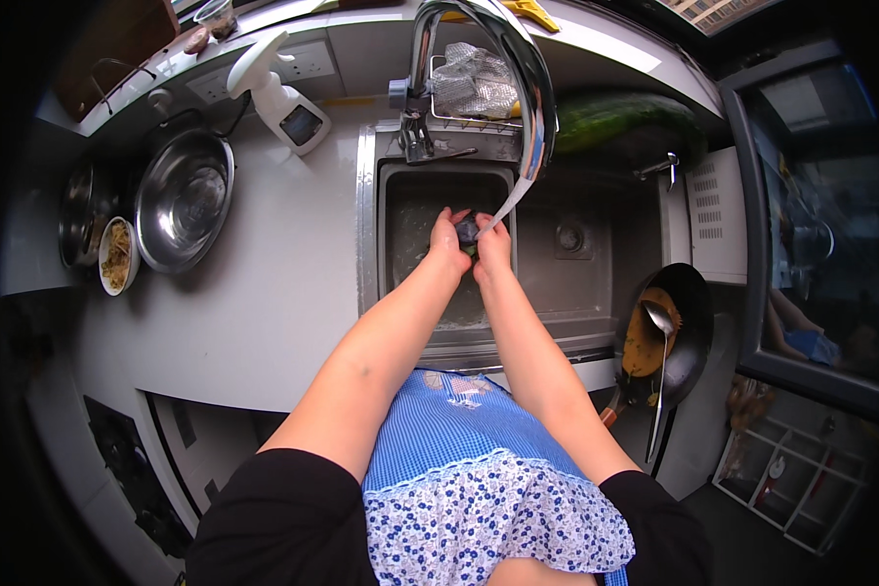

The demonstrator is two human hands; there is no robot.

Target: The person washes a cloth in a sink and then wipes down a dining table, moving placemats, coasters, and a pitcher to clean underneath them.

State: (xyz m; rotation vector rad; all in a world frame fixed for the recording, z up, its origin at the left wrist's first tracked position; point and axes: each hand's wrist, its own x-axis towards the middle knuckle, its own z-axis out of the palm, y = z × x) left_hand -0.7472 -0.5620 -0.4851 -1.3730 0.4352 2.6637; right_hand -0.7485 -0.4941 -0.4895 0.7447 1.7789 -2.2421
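Observation:
Both hands are over the left basin [425, 293] of a double sink, under a stream of water [509, 206] from the curved chrome faucet [538, 95]. My left hand [448, 240] and my right hand [492, 245] cup a small dark purple vegetable or fruit [468, 229] between them, one from each side. A bit of green shows at its lower end. The fingers partly hide it, so its exact kind cannot be told. Some water with small bubbles lies in the basin below.
Left on the counter are a steel bowl [187, 201], a small white bowl of food [119, 256] and a white spray bottle [282, 110]. A large green gourd [615, 124] lies behind the right basin [557, 278]. A wok [692, 351] with a ladle [663, 366] is at the right.

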